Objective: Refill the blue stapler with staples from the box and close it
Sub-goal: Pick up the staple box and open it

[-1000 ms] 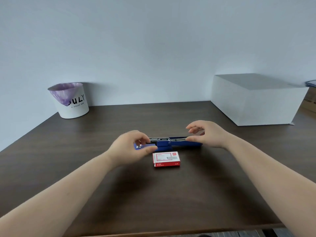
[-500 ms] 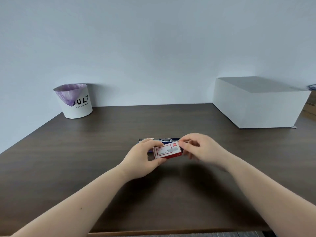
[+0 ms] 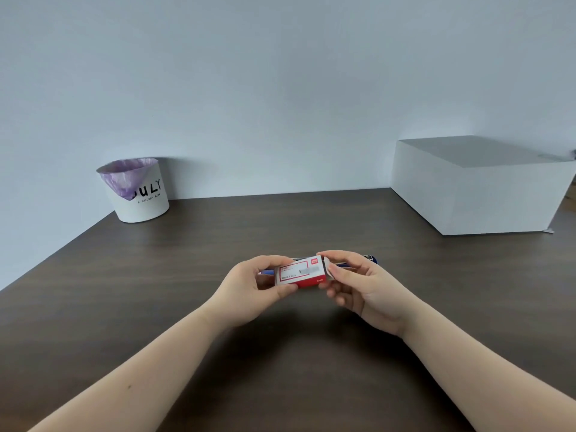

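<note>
The small red and white staple box [image 3: 301, 273] is held just above the dark table [image 3: 156, 275], between both hands. My left hand [image 3: 255, 288] grips its left end with thumb and fingers. At the box's right end, my right hand [image 3: 355, 285] pinches a white inner part that sticks out slightly. The blue stapler [image 3: 372, 259] lies on the table just behind the box; only its right tip and a sliver at the left show, the rest is hidden by box and hands.
A white bin [image 3: 140, 194] with a purple liner stands at the table's back left corner. A large white box [image 3: 477, 188] sits at the back right. The table's front edge runs along the bottom of the view.
Both hands left the stapler and came to the staple box. The box went from lying flat on the table to being lifted and held, with my right fingers now at its right end.
</note>
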